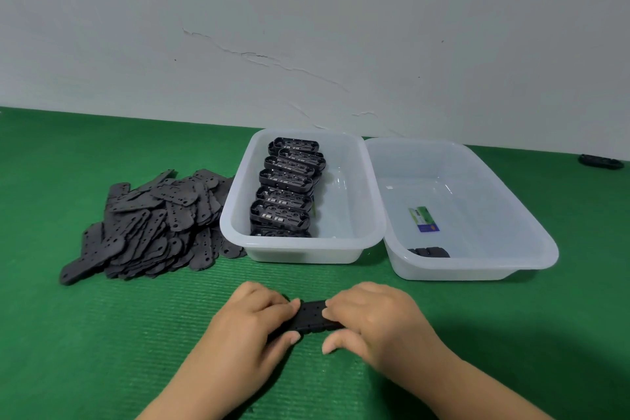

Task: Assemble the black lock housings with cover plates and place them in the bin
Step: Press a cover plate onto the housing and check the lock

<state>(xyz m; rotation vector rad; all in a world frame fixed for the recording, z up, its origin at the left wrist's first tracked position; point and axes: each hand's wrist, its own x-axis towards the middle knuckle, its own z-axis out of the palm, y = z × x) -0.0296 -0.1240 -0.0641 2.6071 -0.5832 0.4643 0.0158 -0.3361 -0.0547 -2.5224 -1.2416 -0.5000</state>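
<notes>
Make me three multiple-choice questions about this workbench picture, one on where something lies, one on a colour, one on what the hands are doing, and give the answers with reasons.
1. Where does the pile of loose cover plates lie?
A. left of the bin of housings
B. inside the right bin
C. behind both bins

2. What colour is the mat?
A. grey
B. green
C. blue

3. What are the left hand and right hand doing?
A. both lie flat and idle
B. only one touches a part
C. both hold the black assembly at its ends

Answers:
1. A: the plates lie heaped on the mat beside the left wall of the bin of housings.
2. B: the ribbed surface under everything is green.
3. C: fingers and thumbs of both hands curl round the part's two ends.
</notes>
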